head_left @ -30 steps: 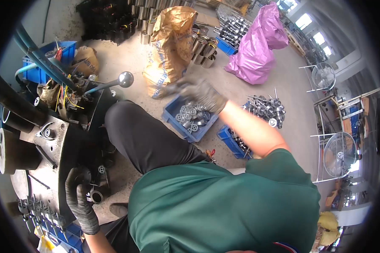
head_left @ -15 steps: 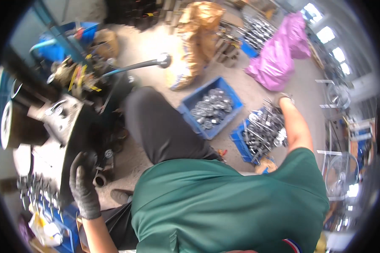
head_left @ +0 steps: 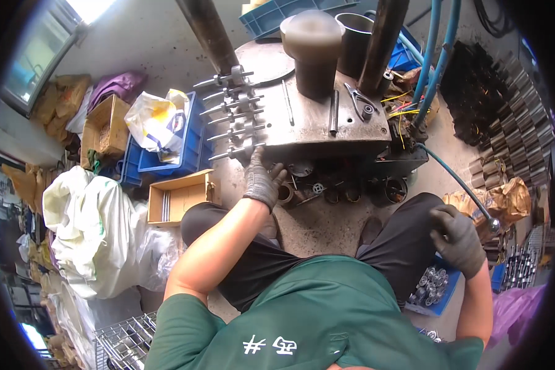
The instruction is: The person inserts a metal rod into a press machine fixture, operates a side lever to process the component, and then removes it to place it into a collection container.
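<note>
My left hand (head_left: pixel 263 182), in a grey work glove, reaches up to the left front corner of the metal machine table (head_left: pixel 317 131). Its fingers are stretched out, and one fingertip meets or nearly meets the nearest of a row of metal shafts with round collars (head_left: pixel 239 117). The thumb stands apart. Above my right knee hangs my gloved right hand (head_left: pixel 457 240), loosely bent, thumb and fingers apart, nothing visible in it. On the table lie a thin rod (head_left: pixel 288 103), a dark bar (head_left: pixel 333 112) and pliers (head_left: pixel 356 97) beside a small ring (head_left: pixel 367 112).
A thick press column (head_left: pixel 314 61) rises from the table. A ball-ended lever (head_left: pixel 493 223) slants out at right. Left are a blue crate (head_left: pixel 191 132), an open cardboard box with rods (head_left: pixel 185 191) and white sacks (head_left: pixel 95 228). A blue bin of metal parts (head_left: pixel 435 290) stands beside my right leg.
The view has swung left toward the machine table. My right hand has left the bin of rods and come over my right knee. My left hand has moved to the row of shafts.
</note>
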The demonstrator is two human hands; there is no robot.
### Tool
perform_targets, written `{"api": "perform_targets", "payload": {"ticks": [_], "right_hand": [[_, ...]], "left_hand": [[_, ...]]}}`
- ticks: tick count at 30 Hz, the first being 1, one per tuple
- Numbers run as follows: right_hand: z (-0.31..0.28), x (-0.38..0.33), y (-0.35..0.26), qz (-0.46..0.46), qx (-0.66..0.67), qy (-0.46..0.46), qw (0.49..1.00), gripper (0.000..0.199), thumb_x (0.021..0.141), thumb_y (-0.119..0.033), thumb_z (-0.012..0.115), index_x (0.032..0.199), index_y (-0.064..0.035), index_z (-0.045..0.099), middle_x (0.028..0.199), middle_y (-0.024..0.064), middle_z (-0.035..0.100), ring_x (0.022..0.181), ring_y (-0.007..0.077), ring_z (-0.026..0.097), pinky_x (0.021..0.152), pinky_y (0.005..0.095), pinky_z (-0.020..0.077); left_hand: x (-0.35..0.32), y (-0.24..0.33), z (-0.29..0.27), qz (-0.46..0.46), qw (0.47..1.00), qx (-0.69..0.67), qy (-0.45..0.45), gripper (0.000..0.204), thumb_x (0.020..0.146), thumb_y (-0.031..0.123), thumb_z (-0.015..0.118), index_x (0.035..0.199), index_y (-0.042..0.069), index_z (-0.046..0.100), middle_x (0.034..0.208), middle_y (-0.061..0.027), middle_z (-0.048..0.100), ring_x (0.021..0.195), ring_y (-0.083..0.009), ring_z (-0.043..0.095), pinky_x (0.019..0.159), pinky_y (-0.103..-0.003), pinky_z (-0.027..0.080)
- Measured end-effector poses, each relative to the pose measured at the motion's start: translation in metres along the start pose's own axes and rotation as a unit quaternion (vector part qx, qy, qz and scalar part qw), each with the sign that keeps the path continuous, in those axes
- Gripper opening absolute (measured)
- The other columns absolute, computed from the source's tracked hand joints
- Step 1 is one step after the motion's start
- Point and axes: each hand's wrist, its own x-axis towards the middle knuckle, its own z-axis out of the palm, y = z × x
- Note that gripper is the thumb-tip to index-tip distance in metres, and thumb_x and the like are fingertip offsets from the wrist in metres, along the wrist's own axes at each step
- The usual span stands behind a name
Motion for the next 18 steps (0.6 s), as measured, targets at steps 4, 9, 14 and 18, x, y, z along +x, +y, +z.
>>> {"api": "perform_targets", "payload": {"ticks": [4,9,14,18], "right_hand": [[0.035,0.096,-0.012,-0.113,-0.029,-0.019,0.993,0.040,0.083,-0.012,0.079,0.121,-0.0065,0.068,0.116,0.0167,0.071,0.102,0.0385,0.069,0.091,0.0449,0.0569],[0.081,0.210,0.039,-0.031,-0.134,0.142,0.980,0.034,0.088,-0.021,0.076,0.117,-0.0060,0.071,0.121,0.0176,0.070,0.110,0.0376,0.067,0.098,0.0445,0.0544],[0.109,0.271,0.084,-0.020,-0.210,0.149,0.966,0.032,0.088,-0.022,0.074,0.115,-0.0055,0.071,0.127,0.0156,0.068,0.112,0.0377,0.067,0.100,0.0448,0.0541],[0.119,0.276,0.094,-0.038,-0.224,0.120,0.967,0.027,0.088,-0.022,0.074,0.110,-0.0068,0.072,0.121,0.0141,0.070,0.112,0.0371,0.067,0.098,0.0456,0.0538]], "left_hand": [[0.016,0.032,0.006,0.005,0.996,-0.093,0.011,0.052,0.089,0.048,0.081,0.125,0.017,0.059,0.114,-0.0045,0.059,0.100,-0.0270,0.063,0.082,-0.045,0.059],[0.029,0.037,0.027,0.008,0.991,-0.129,0.046,0.040,0.096,0.044,0.076,0.123,0.016,0.066,0.110,-0.0089,0.061,0.104,-0.0260,0.062,0.090,-0.045,0.063],[0.029,0.044,0.034,-0.023,0.984,-0.163,0.069,0.035,0.101,0.036,0.069,0.128,0.013,0.064,0.124,-0.0106,0.062,0.112,-0.0263,0.060,0.091,-0.041,0.064],[0.031,0.042,0.033,-0.014,0.976,-0.215,0.031,0.024,0.099,0.034,0.069,0.110,0.014,0.064,0.099,-0.0050,0.065,0.085,-0.0189,0.066,0.072,-0.039,0.063]]}}
